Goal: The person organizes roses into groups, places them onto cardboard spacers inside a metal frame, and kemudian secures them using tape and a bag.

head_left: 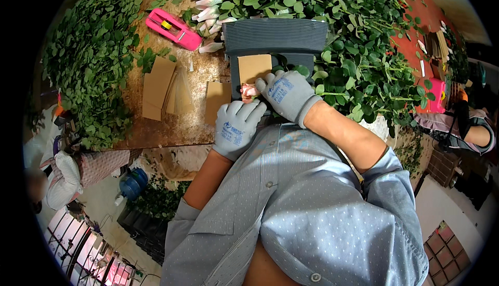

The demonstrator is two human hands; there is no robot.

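Grey knit gloves, seemingly blue-printed; pale blue dotted short-sleeved shirt.

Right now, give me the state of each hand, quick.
Left hand: gloved, fingers curled beside the pink rosebud; whether it grips anything cannot be told.
Right hand: gloved, closed around the rosebud's stem end.

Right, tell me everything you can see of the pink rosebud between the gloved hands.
The pink rosebud is small, pale pink and closed, its petals wrapped tight. It sits at the near edge of the dark grey corrugated stack, just below a tan cardboard piece. The right hand in a grey glove covers its right side, and the left hand lies just beneath it. Its stem is hidden by the gloves, so the grip itself cannot be made out.
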